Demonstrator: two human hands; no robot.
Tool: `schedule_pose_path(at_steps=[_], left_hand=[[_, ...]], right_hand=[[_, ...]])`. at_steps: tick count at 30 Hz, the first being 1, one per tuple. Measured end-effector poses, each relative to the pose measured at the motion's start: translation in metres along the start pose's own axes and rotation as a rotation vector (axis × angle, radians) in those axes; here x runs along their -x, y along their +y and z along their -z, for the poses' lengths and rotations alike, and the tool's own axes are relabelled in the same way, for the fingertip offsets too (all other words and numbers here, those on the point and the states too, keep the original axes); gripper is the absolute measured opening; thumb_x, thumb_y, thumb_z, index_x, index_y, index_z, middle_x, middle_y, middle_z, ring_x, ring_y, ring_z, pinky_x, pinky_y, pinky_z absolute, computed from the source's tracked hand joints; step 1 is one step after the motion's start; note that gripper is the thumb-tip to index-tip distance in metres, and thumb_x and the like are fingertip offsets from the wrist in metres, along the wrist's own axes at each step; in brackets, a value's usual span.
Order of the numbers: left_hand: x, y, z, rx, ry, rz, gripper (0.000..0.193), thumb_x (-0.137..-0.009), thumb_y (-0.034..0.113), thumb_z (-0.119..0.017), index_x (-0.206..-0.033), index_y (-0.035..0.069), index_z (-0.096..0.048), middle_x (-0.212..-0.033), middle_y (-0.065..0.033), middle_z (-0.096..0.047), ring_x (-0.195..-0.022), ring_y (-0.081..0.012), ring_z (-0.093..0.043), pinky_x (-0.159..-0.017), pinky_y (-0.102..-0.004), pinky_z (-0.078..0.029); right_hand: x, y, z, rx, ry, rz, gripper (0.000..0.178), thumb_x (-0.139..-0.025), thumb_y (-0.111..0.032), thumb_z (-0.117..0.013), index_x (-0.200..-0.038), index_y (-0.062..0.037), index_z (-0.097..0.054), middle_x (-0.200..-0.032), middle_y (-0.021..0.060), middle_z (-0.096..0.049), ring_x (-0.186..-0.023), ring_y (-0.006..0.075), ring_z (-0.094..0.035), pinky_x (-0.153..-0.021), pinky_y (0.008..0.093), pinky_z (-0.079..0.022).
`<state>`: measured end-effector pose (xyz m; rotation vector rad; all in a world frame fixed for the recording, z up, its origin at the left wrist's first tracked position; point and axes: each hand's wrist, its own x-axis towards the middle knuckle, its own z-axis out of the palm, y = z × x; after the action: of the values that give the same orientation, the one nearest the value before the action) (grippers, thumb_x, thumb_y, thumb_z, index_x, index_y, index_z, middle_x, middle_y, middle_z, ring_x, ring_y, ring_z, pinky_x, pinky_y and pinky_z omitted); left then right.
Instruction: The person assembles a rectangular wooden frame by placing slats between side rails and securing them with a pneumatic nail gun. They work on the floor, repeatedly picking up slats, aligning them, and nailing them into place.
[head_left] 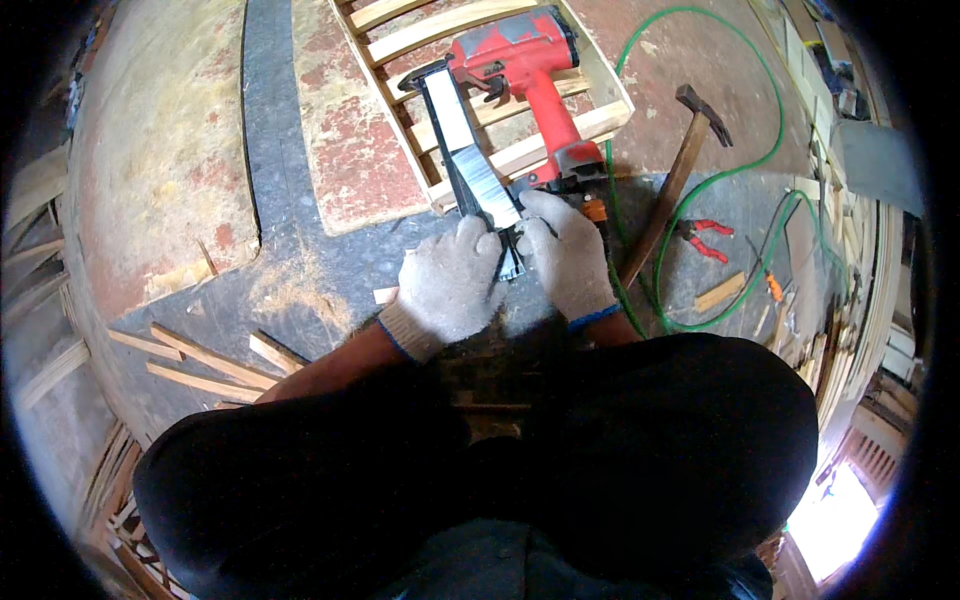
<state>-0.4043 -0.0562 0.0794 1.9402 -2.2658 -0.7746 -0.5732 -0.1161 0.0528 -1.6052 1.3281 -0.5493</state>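
A red pneumatic nail gun (520,65) rests on a slatted wooden frame (440,192), its handle slanting down toward me. Its long dark magazine (452,150) points at my hands and bears silvery-white strips of nails (480,180). My left hand (450,278), in a white knit glove, is closed on the magazine's near end from the left. Gloved likewise, my right hand (566,248) is closed about the same end from the right, thumb and fingers bent. A short piece of strip shows between the hands. My fingertips partly hide what they grip.
A claw hammer (672,185) lies to the right, beside red-handled pliers (707,240). A green air hose (775,130) loops around them. Loose wood strips (215,368) lie at the left near my knee, with sawdust (300,285) beyond them. Stacked lumber (835,350) lines the right side.
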Motion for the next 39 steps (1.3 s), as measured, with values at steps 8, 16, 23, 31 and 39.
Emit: schedule_pose_path(at_steps=[8,16,23,31,39], left_hand=[[0.0,0.0,-0.001,0.073,0.083,-0.073,0.049,-0.08,0.03,-0.076,-0.116,0.002,-0.06,-0.125,-0.0169,-0.061,-0.104,-0.0382,-0.065,-0.086,-0.0495,-0.057],[0.017,-0.033,0.068,0.51,0.067,-0.116,0.042,-0.091,0.028,-0.071,-0.124,0.003,-0.066,-0.124,-0.0199,-0.065,-0.111,-0.0343,-0.067,-0.091,-0.0429,-0.056],[0.033,-0.009,0.208,1.025,0.217,-0.726,0.024,-0.102,0.027,-0.059,-0.102,0.006,-0.071,-0.101,-0.0179,-0.074,-0.066,-0.028,-0.068,-0.061,-0.0439,-0.056],[0.044,-0.059,0.159,1.111,0.146,-0.305,0.033,-0.106,0.031,-0.055,-0.119,0.002,-0.066,-0.101,-0.0113,-0.069,-0.079,-0.0208,-0.064,-0.074,-0.0369,-0.053],[0.028,-0.049,0.002,1.404,-0.072,0.643,0.049,-0.111,0.039,-0.047,-0.134,-0.001,-0.062,-0.11,-0.009,-0.067,-0.097,-0.0165,-0.063,-0.091,-0.0312,-0.051]], right_hand=[[-0.013,0.006,0.0,0.025,-0.056,0.137,0.028,-0.098,-0.017,-0.058,-0.116,0.001,-0.071,-0.103,0.0237,-0.072,-0.098,0.0361,-0.071,-0.086,0.0411,-0.055],[-0.074,-0.031,0.049,0.384,0.313,0.409,0.016,-0.091,-0.019,-0.067,-0.096,-0.0048,-0.07,-0.091,0.017,-0.072,-0.088,0.0371,-0.071,-0.074,0.0456,-0.057],[-0.166,0.0,0.035,0.784,0.094,0.392,0.033,-0.085,-0.04,-0.07,-0.086,-0.0073,-0.065,-0.078,0.0182,-0.065,-0.077,0.0411,-0.067,-0.068,0.0517,-0.055],[-0.068,-0.041,-0.02,0.72,-0.059,0.512,0.023,-0.083,-0.024,-0.072,-0.096,-0.0061,-0.066,-0.081,0.0151,-0.065,-0.08,0.0348,-0.066,-0.071,0.0469,-0.051],[-0.044,-0.037,-0.009,0.576,-0.118,0.596,0.025,-0.083,-0.017,-0.063,-0.102,-0.0005,-0.061,-0.092,0.0183,-0.061,-0.093,0.0371,-0.059,-0.085,0.0499,-0.046]])
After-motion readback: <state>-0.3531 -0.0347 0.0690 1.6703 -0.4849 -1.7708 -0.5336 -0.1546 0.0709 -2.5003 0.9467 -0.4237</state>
